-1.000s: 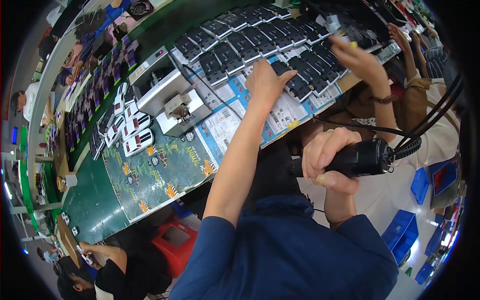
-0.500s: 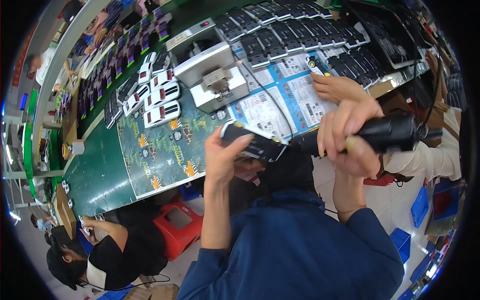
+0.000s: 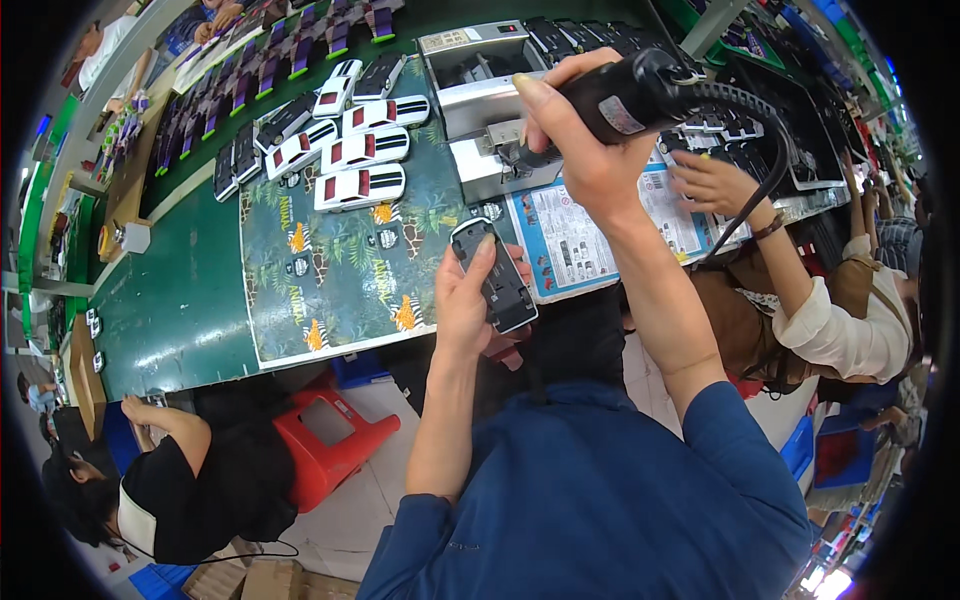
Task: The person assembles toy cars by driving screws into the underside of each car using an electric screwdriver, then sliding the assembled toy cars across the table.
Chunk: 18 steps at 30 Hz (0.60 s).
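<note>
My left hand is closed around a toy car, its black underside facing up, just off the table's front edge. Raised to the right, my right hand grips a black electric screwdriver with a coiled lead. The screwdriver's tip is at the front of a metal screw feeder; whether it touches a screw there I cannot tell. Left of the feeder lie several white toy cars with black stripes and red windows, beside some dark-bottomed ones turned over.
An animal-print sheet covers part of the green table; a blue-and-white printed sheet lies right of it. A co-worker's hand reaches in from the right. Purple parts stand in rows behind. A red stool is below left.
My right hand has lifted the screwdriver away from the toy car and up to the feeder. My left hand has turned the car more upright. The whole view has shifted.
</note>
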### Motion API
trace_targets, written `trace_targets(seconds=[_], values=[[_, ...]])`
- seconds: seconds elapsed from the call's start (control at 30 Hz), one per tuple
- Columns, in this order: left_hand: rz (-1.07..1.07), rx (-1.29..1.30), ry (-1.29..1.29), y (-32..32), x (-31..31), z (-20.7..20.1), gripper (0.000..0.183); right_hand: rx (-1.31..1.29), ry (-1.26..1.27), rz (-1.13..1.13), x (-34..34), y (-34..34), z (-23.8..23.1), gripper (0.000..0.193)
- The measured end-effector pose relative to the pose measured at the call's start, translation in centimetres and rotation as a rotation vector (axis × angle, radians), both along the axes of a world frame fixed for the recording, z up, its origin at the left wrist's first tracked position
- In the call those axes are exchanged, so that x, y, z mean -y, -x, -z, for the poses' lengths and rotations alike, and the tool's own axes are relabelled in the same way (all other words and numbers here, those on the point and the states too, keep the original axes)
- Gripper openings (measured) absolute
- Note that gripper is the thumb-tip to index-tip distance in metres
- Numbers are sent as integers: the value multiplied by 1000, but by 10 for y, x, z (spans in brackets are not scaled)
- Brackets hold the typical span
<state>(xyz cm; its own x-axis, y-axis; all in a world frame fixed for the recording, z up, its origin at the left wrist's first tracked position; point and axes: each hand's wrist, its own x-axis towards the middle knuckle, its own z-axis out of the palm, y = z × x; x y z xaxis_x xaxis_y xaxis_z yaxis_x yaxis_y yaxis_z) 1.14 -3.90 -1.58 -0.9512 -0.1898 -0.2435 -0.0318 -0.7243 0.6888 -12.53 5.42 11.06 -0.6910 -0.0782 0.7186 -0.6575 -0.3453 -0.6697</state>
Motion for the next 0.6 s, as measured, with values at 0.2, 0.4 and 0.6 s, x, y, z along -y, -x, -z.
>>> trace_targets(seconds=[0.2, 0.4, 0.6], values=[[38, -1, 32, 1, 1, -3, 22, -98, -185, 34, 14, 7, -4, 12], [26, -20, 66, 2, -2, -3, 21, -124, -146, 14, 11, 9, -5, 12], [28, -9, 107, 2, -4, -3, 20, -63, -188, -5, 9, 17, -8, 14]])
